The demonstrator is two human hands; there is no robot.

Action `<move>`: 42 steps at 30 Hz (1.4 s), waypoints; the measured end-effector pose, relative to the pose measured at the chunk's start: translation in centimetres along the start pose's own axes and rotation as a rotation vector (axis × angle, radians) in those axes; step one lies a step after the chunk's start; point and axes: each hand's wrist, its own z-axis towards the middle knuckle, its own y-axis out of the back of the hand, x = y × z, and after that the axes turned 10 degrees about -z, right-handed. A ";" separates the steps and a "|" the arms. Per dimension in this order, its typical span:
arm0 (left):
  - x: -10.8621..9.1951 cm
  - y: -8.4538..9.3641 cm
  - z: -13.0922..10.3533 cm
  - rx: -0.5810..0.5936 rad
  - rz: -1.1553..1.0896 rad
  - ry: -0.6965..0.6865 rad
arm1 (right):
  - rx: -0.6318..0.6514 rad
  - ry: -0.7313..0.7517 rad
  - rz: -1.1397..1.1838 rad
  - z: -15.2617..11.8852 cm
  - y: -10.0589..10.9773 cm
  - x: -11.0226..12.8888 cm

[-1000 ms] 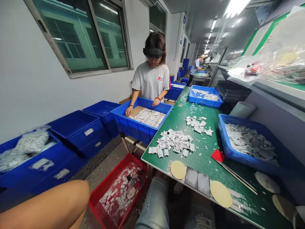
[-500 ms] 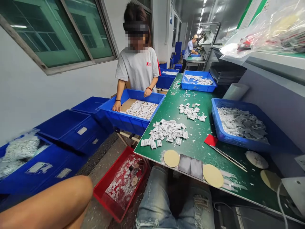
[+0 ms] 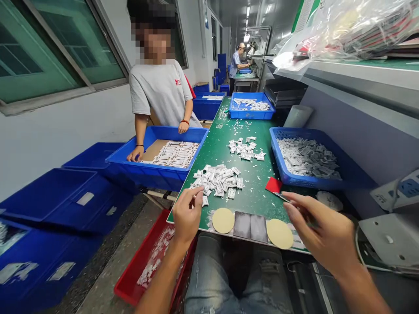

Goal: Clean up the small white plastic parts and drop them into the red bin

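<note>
My left hand hovers at the table's near left edge, beside a pile of small white plastic pieces. Its fingers are loosely curled, with a small gap between thumb and forefinger and nothing visible in them. On the right, my right hand closes around slim metal tweezers, whose far end points at a small red square. The hand hides most of the tweezers. Between my hands, two round cream pads and two dark grey rectangular pads line the front edge.
A second cluster of white pieces lies farther back on the green table. A blue basket of pieces stands right. Left, a co-worker reaches into a blue crate. Below is a red bin.
Both my hands have come into view over the table, the right one onto the tweezers. The view has shifted, so the table appears farther left. The co-worker's head has turned.
</note>
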 end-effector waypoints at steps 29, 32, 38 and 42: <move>6.4 -4.4 -3.9 -0.149 0.198 0.244 | -0.078 -0.212 -0.317 -3.7 -10.8 -11.9; 6.3 -4.3 -3.9 -0.157 0.212 0.231 | -0.134 -0.221 -0.277 -3.7 -10.7 -12.0; 6.2 -4.4 -3.7 -0.182 0.209 0.235 | -0.136 -0.225 -0.245 -3.5 -10.5 -12.0; 6.2 -4.4 -3.9 -0.204 0.189 0.238 | -0.129 -0.250 -0.233 -3.7 -10.7 -12.1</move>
